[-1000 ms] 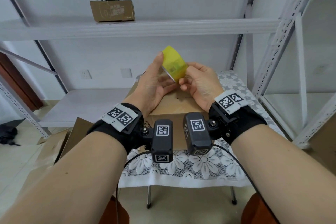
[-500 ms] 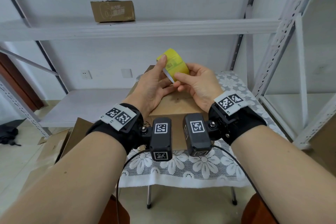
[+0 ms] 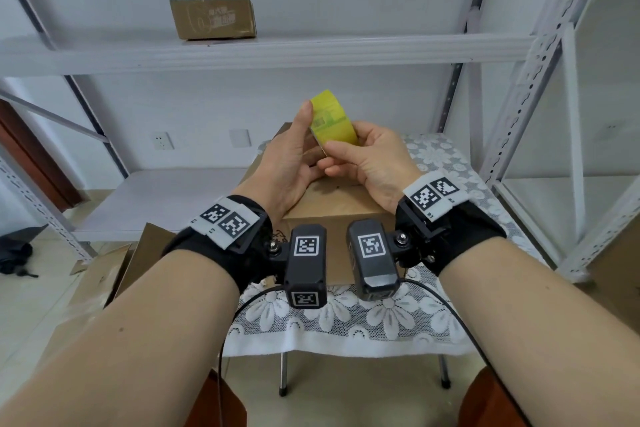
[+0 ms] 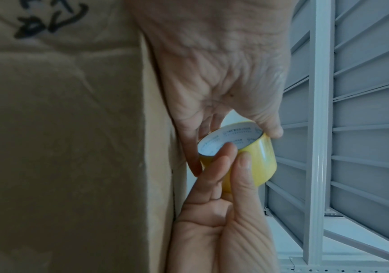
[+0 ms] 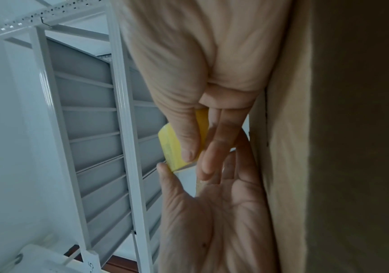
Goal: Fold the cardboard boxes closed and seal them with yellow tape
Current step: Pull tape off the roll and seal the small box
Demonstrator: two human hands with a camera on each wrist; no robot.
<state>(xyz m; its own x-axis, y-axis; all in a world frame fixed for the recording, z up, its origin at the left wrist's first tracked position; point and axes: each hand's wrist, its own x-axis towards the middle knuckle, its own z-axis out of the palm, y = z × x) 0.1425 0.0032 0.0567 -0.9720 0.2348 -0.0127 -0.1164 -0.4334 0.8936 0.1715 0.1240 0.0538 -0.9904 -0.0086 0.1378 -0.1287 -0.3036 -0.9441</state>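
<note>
Glossy yellow tape roll [image 3: 333, 118]; both hands pinching.

We seem to be in a storeroom or packing room: white slotted-angle metal shelving [image 3: 540, 55] lines the plain wall. A cardboard box [image 3: 213, 19] sits on the upper shelf, flattened cartons [image 3: 114, 270] lean on the tiled floor [image 3: 31, 302], and a lace-covered worktop [image 3: 346, 326] stands in front.

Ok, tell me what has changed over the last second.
The yellow roll of tape was turned between both hands: its broad yellow side now faces the head camera instead of its open end. The left hand and right hand still hold it above the brown cardboard box, which stayed put.
</note>
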